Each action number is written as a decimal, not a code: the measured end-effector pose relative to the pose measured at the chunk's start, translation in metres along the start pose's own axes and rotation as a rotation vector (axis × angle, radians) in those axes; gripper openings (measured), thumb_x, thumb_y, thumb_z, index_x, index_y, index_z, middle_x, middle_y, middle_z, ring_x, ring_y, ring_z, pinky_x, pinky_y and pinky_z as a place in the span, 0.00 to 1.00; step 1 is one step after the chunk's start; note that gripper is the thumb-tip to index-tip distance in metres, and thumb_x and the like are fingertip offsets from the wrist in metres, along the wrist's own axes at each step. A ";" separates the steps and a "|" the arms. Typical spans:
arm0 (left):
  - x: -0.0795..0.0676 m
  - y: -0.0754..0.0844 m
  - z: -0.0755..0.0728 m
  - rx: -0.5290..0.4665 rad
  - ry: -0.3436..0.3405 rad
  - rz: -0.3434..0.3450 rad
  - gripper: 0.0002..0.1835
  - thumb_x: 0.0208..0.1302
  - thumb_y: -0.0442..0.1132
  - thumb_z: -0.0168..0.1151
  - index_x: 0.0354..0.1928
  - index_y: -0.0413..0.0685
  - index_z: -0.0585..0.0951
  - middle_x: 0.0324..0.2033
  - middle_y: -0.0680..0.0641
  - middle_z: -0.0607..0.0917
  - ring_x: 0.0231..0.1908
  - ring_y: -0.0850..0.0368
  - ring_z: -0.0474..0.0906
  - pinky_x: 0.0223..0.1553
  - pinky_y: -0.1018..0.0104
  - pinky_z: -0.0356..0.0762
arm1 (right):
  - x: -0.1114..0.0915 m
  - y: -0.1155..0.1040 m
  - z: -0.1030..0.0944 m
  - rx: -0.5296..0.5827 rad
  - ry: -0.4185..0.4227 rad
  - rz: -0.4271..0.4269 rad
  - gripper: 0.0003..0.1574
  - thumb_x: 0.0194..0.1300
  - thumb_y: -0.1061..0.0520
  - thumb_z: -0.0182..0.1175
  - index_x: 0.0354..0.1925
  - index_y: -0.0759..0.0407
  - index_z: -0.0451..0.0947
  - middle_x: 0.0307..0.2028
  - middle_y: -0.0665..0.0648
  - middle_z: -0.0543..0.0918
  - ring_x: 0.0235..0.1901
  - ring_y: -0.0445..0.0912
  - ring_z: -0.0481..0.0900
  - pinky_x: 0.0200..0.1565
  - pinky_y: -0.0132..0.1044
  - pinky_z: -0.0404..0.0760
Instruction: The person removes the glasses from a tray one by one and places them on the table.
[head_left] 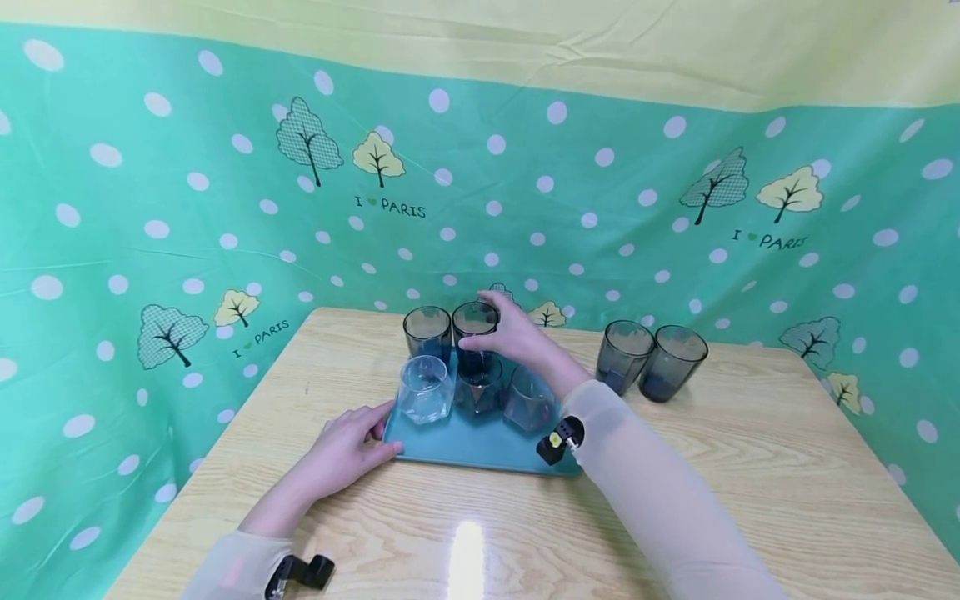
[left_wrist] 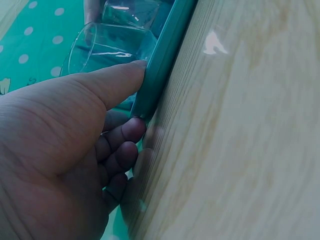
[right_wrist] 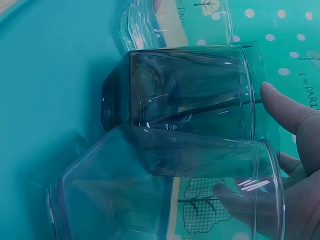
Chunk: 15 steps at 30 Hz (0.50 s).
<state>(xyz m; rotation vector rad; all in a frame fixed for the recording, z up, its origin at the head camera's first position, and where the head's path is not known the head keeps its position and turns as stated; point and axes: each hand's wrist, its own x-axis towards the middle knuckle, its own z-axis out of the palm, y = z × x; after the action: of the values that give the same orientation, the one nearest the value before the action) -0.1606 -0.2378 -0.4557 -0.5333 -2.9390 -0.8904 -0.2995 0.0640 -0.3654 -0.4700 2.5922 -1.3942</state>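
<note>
My left hand grips the left end of a blue tray; in the left wrist view the thumb lies on its rim and the fingertips touch its underside. At the tray's back, my right hand holds a tall dark glass near its rim, thumb in front and fingers behind. Beside it on the left stands another tall dark glass. Along the front sit a clear short glass, a dark short glass and a faintly tinted short glass. The right wrist view shows short glasses partly covering the fingers.
Two tall dark glasses, one beside the other, stand on the wooden table to the right of the tray, behind my right forearm. A green dotted cloth hangs along the table's back.
</note>
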 end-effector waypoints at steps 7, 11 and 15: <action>0.000 0.000 0.000 0.004 0.004 0.001 0.40 0.74 0.51 0.75 0.77 0.32 0.75 0.38 0.56 0.76 0.39 0.57 0.69 0.47 0.53 0.64 | 0.001 0.003 0.001 0.017 -0.007 -0.013 0.63 0.68 0.51 0.81 0.88 0.53 0.56 0.80 0.61 0.67 0.80 0.59 0.63 0.75 0.58 0.68; 0.000 0.000 0.000 0.004 0.002 -0.001 0.40 0.74 0.51 0.75 0.77 0.32 0.75 0.38 0.56 0.76 0.38 0.57 0.69 0.47 0.53 0.64 | 0.000 0.003 0.002 0.032 -0.008 -0.005 0.62 0.69 0.51 0.81 0.88 0.54 0.56 0.79 0.61 0.69 0.79 0.60 0.65 0.73 0.59 0.70; 0.000 0.001 0.000 0.002 0.001 -0.003 0.40 0.74 0.52 0.75 0.77 0.32 0.74 0.38 0.57 0.76 0.38 0.57 0.69 0.47 0.53 0.64 | -0.001 0.002 0.003 0.039 0.000 0.014 0.61 0.69 0.51 0.81 0.87 0.52 0.57 0.79 0.60 0.69 0.79 0.59 0.65 0.73 0.59 0.70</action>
<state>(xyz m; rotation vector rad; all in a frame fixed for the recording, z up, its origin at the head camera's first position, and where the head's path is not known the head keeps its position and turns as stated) -0.1600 -0.2377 -0.4550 -0.5290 -2.9401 -0.8880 -0.2981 0.0636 -0.3686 -0.4455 2.5582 -1.4378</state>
